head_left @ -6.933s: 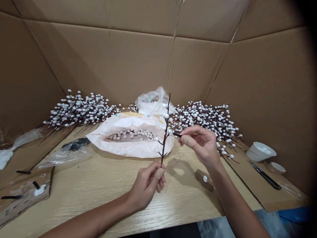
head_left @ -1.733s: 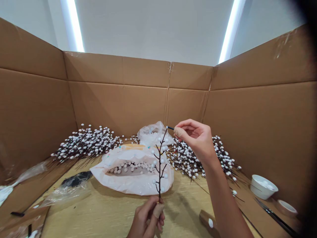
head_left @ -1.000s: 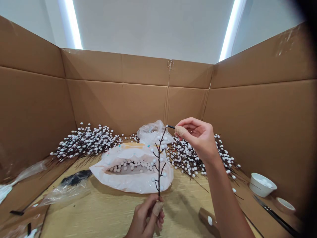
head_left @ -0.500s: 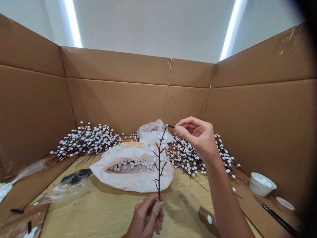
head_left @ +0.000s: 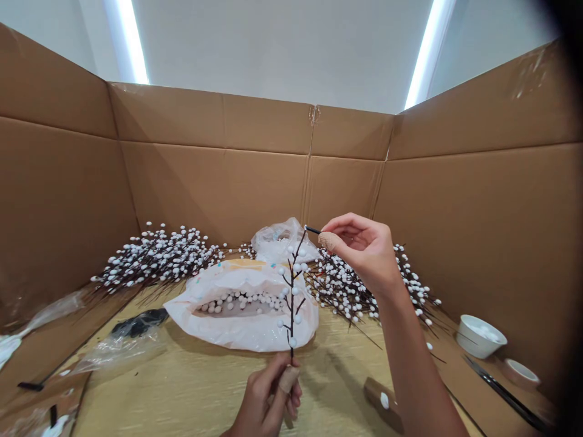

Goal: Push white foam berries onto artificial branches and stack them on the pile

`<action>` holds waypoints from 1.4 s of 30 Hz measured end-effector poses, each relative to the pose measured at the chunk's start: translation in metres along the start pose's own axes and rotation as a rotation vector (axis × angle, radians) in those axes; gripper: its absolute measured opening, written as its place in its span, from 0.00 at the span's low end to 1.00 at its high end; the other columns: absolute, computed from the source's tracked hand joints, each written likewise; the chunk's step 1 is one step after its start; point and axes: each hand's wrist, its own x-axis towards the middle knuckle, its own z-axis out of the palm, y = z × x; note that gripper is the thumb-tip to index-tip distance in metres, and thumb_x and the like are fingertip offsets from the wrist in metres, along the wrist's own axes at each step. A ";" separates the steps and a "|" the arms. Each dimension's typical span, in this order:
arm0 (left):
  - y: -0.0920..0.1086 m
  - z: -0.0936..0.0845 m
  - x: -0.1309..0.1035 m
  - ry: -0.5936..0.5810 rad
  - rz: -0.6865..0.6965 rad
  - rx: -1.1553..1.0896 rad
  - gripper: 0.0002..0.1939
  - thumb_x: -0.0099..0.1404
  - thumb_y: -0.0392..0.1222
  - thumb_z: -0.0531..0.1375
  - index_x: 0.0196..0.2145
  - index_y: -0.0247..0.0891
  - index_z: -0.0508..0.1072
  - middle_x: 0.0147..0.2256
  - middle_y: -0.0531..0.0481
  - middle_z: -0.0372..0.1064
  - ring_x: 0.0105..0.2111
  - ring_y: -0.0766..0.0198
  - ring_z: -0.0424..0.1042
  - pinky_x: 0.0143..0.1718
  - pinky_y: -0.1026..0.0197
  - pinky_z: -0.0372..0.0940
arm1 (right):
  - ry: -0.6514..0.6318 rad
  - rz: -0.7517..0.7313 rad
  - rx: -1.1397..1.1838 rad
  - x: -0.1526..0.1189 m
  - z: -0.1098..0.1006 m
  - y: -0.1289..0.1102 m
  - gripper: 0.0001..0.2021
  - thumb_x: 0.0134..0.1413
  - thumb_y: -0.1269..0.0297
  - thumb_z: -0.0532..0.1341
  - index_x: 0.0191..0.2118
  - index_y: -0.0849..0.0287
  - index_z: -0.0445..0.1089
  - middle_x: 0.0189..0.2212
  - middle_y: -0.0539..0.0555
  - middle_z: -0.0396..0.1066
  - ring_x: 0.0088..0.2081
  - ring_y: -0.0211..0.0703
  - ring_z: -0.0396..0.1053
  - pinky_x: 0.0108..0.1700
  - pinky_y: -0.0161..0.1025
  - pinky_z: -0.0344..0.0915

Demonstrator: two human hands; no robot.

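An artificial branch with dark twigs and several white berries stands upright in front of me. My left hand is closed around its lower stem. My right hand pinches a thin black stick, whose end meets the branch's top tip, where a small white speck shows. Tan tape wraps both thumbs. Behind the branch lies an open white plastic bag with many loose white balls inside.
Piles of white-berried branches lie at left and right. A clear bag sits at the back. On the right are a white bowl, scissors, a tape roll and a brown piece. Cardboard walls surround the table.
The branch has turned slightly in my left hand, so its berries and twigs sit differently. My right hand and the stick stay at the top tip, a little further left.
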 end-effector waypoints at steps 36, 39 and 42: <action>-0.001 -0.001 -0.002 -0.070 0.005 0.018 0.18 0.71 0.53 0.47 0.42 0.35 0.65 0.25 0.49 0.68 0.20 0.69 0.67 0.22 0.69 0.64 | -0.073 -0.055 0.065 -0.001 0.003 -0.001 0.06 0.42 0.71 0.68 0.29 0.61 0.72 0.25 0.49 0.72 0.27 0.33 0.69 0.30 0.31 0.68; -0.001 0.000 -0.002 -0.073 0.008 0.018 0.18 0.70 0.53 0.47 0.42 0.35 0.65 0.25 0.49 0.67 0.20 0.70 0.67 0.22 0.69 0.64 | -0.066 -0.046 0.067 0.000 0.002 0.001 0.06 0.42 0.71 0.68 0.29 0.61 0.72 0.25 0.49 0.72 0.27 0.33 0.69 0.30 0.31 0.68; -0.001 0.000 -0.003 -0.068 0.003 0.010 0.18 0.70 0.53 0.47 0.42 0.35 0.65 0.25 0.49 0.67 0.20 0.70 0.67 0.22 0.69 0.64 | -0.057 -0.052 0.055 -0.001 0.002 0.000 0.05 0.43 0.70 0.68 0.29 0.61 0.72 0.26 0.49 0.73 0.27 0.33 0.69 0.30 0.31 0.68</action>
